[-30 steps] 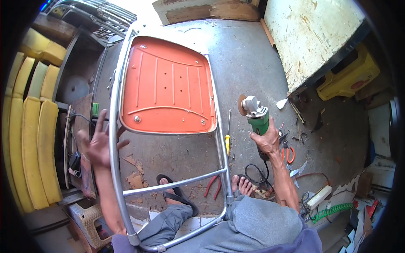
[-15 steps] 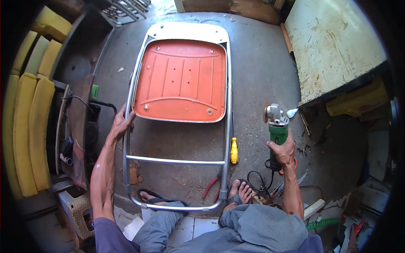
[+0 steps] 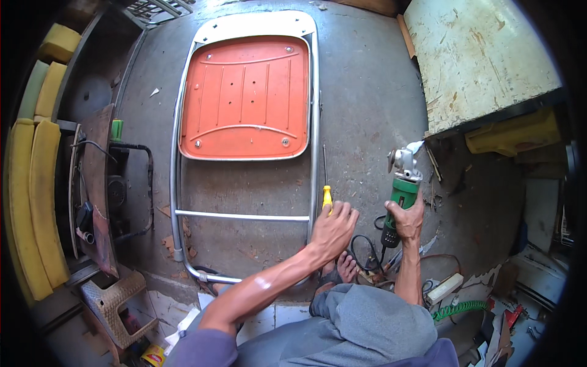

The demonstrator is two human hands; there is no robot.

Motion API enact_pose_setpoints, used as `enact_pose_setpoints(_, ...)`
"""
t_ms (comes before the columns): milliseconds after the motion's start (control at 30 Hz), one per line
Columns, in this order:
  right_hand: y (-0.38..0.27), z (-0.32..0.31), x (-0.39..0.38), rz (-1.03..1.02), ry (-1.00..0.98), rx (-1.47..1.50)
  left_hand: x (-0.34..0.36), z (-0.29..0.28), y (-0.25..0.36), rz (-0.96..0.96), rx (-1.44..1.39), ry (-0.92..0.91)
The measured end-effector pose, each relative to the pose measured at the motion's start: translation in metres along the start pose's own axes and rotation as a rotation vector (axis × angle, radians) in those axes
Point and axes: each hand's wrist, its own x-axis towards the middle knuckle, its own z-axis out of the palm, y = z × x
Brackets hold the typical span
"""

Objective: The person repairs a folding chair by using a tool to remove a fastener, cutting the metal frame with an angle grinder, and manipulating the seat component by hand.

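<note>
My right hand (image 3: 407, 219) is wrapped round the green body of an angle grinder (image 3: 403, 191), its metal head and disc pointing away from me. My left hand (image 3: 334, 231) is over the floor beside the right rail of a folding chair. Its fingers are bent and slightly apart, close to the yellow handle of a screwdriver (image 3: 327, 194); whether they touch it I cannot tell. The folded chair lies flat, with its metal tube frame (image 3: 244, 216) and orange panel (image 3: 244, 98) facing up. My left forearm covers part of the frame's near end.
Yellow foam pads (image 3: 46, 205) are stacked at the far left, near a machine with a black tube frame (image 3: 150, 189). A worn pale board (image 3: 483, 67) stands at the right. The grinder's black cord (image 3: 365, 254) loops near my foot. A green coiled hose (image 3: 461, 309) lies lower right.
My left hand has let go of the chair's left rail and crossed to the right, near the screwdriver. My right hand still holds the grinder. The view has shifted slightly.
</note>
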Motion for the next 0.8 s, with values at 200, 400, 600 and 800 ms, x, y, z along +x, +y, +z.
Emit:
enact_pose_setpoints(200,0.004,-0.024,-0.004,-0.013,0.065,0.033,0.049,0.038,-0.035,0.009,0.316,-0.248)
enact_pose_setpoints(400,0.016,-0.029,-0.003,0.003,0.052,0.069,0.068,0.035,-0.074,0.032,0.271,-0.021)
enact_pose_setpoints(600,0.021,-0.046,-0.004,0.022,0.018,-0.008,0.035,0.016,-0.038,-0.902,-0.343,0.147)
enact_pose_setpoints(800,0.021,-0.049,-0.010,0.059,-0.149,0.278,0.013,-0.004,-0.066,-0.951,-0.479,-0.109)
